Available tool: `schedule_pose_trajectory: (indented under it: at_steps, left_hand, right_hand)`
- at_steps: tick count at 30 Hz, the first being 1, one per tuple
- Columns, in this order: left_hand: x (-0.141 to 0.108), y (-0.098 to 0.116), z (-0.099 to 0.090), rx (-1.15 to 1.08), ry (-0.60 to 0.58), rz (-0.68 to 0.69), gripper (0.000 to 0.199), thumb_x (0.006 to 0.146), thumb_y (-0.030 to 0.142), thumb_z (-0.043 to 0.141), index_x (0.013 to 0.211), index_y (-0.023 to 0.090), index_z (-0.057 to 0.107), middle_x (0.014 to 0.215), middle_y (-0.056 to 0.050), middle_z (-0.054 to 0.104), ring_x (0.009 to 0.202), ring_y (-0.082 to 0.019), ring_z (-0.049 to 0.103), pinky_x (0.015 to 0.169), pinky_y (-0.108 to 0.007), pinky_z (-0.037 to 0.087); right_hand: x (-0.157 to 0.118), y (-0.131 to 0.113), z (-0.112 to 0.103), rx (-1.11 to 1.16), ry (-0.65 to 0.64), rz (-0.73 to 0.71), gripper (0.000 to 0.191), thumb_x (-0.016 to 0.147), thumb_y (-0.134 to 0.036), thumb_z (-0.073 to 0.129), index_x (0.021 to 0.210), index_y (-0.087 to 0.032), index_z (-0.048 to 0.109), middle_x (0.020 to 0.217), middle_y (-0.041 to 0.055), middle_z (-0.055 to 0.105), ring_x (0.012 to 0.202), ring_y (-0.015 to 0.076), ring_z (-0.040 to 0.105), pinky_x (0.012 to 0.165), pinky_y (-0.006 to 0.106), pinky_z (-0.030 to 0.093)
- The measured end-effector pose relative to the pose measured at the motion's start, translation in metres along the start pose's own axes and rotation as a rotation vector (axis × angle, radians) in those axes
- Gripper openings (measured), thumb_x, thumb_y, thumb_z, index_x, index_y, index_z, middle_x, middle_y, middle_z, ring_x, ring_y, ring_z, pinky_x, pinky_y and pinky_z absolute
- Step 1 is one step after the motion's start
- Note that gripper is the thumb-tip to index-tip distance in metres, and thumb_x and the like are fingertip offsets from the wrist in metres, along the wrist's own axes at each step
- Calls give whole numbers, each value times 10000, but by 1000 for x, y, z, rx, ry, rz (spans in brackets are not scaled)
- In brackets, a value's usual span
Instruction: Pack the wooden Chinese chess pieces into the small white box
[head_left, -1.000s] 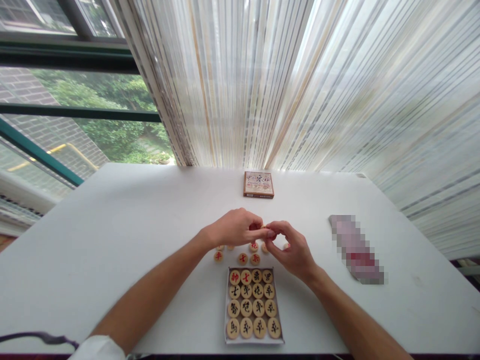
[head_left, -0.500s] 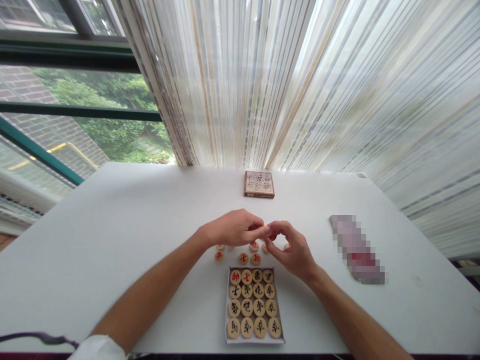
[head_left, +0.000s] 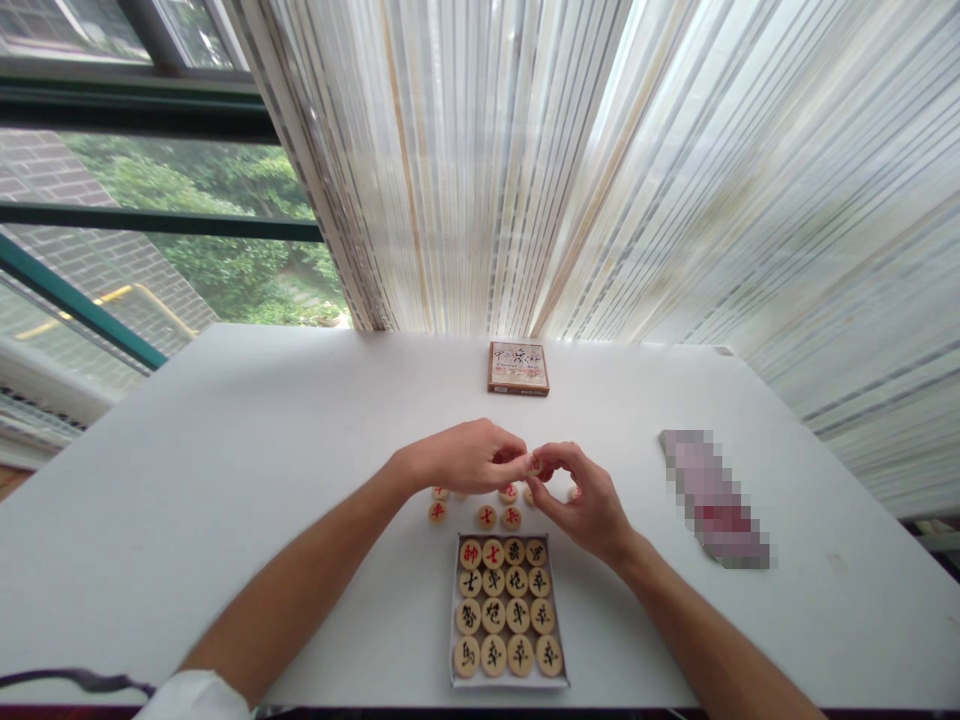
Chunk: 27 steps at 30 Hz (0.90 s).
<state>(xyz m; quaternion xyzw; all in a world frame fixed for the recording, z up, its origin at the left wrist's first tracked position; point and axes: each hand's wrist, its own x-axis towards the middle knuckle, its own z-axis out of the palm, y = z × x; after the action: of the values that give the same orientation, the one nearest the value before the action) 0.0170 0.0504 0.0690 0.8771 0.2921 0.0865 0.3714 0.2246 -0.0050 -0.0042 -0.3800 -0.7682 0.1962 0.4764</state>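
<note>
Above the table's middle, a round wooden Chinese chess piece (head_left: 535, 465) with a red character is pinched between the fingertips of my two hands. My left hand (head_left: 474, 455) reaches in from the left, its fingers closed at the piece's left edge. My right hand (head_left: 585, 495) grips the other side with thumb and forefinger. Beneath them lie several loose red-marked pieces, among them one piece (head_left: 487, 517) and its neighbour (head_left: 511, 517); some are partly hidden by my hands. Nearer me, a shallow white tray (head_left: 454, 640) carries rows of pieces, mostly black-marked, with two red ones in its far row.
A printed Chinese chess box lid (head_left: 518, 368) lies farther back on the white table (head_left: 337, 400). To the right is a blurred-out pinkish object (head_left: 716, 500). Striped curtains (head_left: 480, 170) hang behind the table, and a window (head_left: 187, 230) is at left.
The held piece has turned so that its red-marked face shows between my fingers. My left fingertips have shifted slightly left; the tray and the loose pieces have not moved.
</note>
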Motion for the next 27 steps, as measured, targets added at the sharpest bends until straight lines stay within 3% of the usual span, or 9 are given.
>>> schedule_pose_trajectory:
  at_steps: [8, 17, 27]
  left_hand:
    - [-1, -1, 1, 6, -3, 2, 276, 953, 334, 518, 804, 156, 666, 649, 23, 599, 574, -104, 489, 540, -229, 333]
    - [2, -3, 5, 57, 73, -7, 337, 974, 394, 507, 769, 164, 643, 622, 23, 585, 561, -104, 474, 536, -236, 309]
    - [2, -4, 6, 73, 77, -23, 361, 964, 459, 538, 775, 171, 647, 631, 20, 596, 559, -104, 478, 540, -234, 311]
  right_hand:
    - [-1, 3, -1, 17, -1, 14, 249, 881, -150, 690, 1086, -247, 586, 924, 23, 693, 751, 156, 664, 698, 309, 575]
    - [-1, 4, 1, 35, 46, 38, 245, 902, -154, 680, 1104, -254, 585, 913, 13, 690, 733, 146, 673, 702, 300, 582]
    - [-1, 1, 0, 21, 42, 30, 227, 902, -145, 672, 1087, -252, 595, 908, 18, 704, 729, 147, 674, 693, 295, 584]
